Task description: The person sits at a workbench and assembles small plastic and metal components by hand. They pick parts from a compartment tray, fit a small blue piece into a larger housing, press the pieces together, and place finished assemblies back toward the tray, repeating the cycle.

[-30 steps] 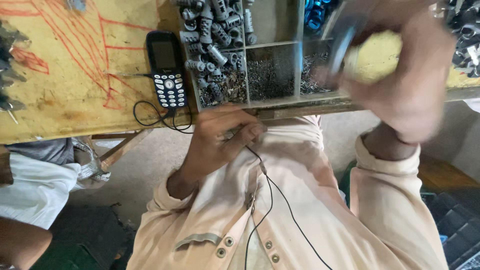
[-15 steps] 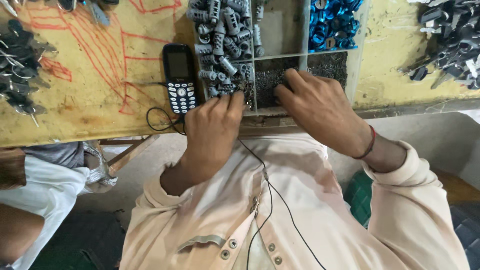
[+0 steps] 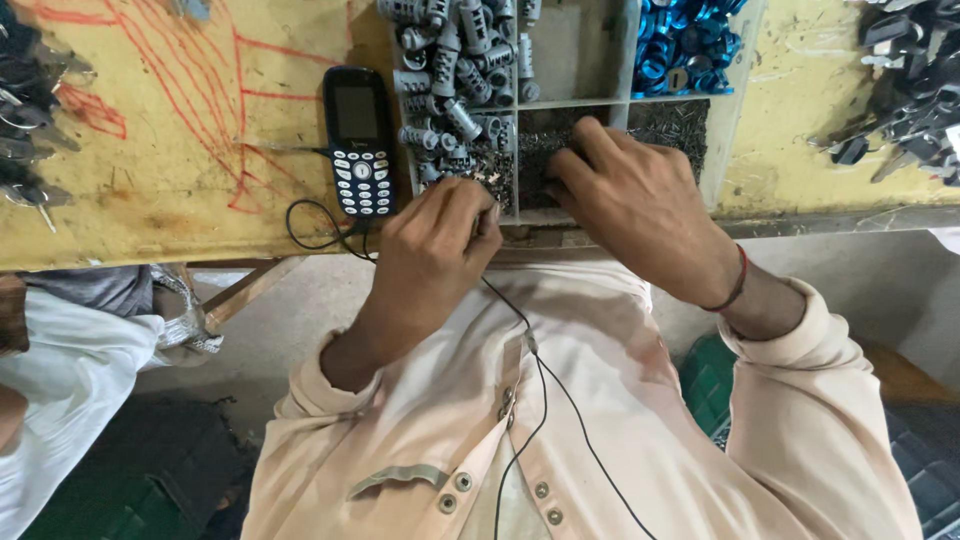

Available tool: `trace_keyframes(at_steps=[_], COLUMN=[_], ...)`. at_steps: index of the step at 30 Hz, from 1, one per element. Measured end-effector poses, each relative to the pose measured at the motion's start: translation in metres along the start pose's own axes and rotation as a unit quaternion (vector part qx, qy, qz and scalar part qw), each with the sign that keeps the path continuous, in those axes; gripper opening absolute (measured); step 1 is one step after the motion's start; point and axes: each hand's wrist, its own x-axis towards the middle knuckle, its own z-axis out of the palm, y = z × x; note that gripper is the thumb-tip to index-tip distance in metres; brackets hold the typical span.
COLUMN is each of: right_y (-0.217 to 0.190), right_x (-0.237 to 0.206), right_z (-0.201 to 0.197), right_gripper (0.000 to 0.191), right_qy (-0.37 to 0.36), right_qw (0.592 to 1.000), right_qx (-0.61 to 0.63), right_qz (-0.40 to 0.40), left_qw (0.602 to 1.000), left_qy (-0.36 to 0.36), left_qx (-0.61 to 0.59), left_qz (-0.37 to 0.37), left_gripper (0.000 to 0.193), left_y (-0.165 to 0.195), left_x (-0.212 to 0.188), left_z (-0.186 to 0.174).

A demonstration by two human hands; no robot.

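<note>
While I look down from my head camera, the lines below tell what lies under my hands.

Left hand: my left hand [image 3: 432,250] sits at the near edge of the yellow-painted wooden workbench [image 3: 180,150], fingers curled tight together into a loose fist. The fingertips press on something tiny at the tray's near corner; I cannot tell what it is.

Right hand: my right hand [image 3: 640,205] lies palm down over the compartment of small dark metal pins [image 3: 690,125], fingers narrowly spread and bent, tips buried in the pins. Whether they pinch any I cannot tell. A thin red thread [image 3: 735,285] circles that wrist.

Tray: a grey divided sorting tray [image 3: 735,130] stands on the bench just beyond both hands. Its left compartment holds ribbed grey metal sleeves [image 3: 450,70]; its far right compartment holds shiny blue metal rings [image 3: 685,45].

Phone: a dark blue keypad mobile phone [image 3: 358,140] lies flat on the bench, just left of the tray and near my left hand. A thin black earphone cable [image 3: 540,400] loops from below it and runs down over my pale peach shirt [image 3: 620,440].

Bench sides: dark metal keys [image 3: 25,110] lie in a heap at the far left, and dark grey metal parts [image 3: 915,80] at the far right, both well apart from my hands.

Beside me: another person's white clothing [image 3: 70,360] shows at the lower left.
</note>
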Motion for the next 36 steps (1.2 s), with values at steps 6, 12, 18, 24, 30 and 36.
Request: trace_keyframes(at_steps=[6, 12, 18, 24, 30, 36], right_y=[-0.001, -0.006, -0.009, -0.004, 0.003, -0.006], right_x=[0.002, 0.001, 0.006, -0.004, -0.018, -0.030], right_z=[0.000, -0.009, -0.001, -0.004, -0.010, 0.008], right_gripper=[0.018, 0.015, 0.016, 0.013, 0.003, 0.006], right_qy=[-0.008, 0.017, 0.005, 0.024, 0.038, 0.003], right_qw=[1.000, 0.999, 1.000, 0.998, 0.950, 0.752], right_qx=[0.021, 0.046, 0.002, 0.056, 0.300, 0.643], right_qz=[0.003, 0.021, 0.006, 0.015, 0.074, 0.147], left_qw=[0.994, 0.987, 0.950, 0.929, 0.923, 0.872], left_qy=[0.053, 0.060, 0.079, 0.125, 0.067, 0.065], left_qx=[-0.088, -0.141, -0.275, -0.334, -0.371, -0.470], left_qz=[-0.047, -0.043, -0.124, -0.099, -0.077, -0.120], left_gripper=[0.026, 0.020, 0.013, 0.017, 0.022, 0.018], left_y=[0.003, 0.003, 0.007, 0.003, 0.005, 0.015], left_x=[-0.003, -0.006, -0.007, -0.005, -0.007, -0.002], left_z=[0.001, 0.007, 0.018, 0.022, 0.029, 0.051])
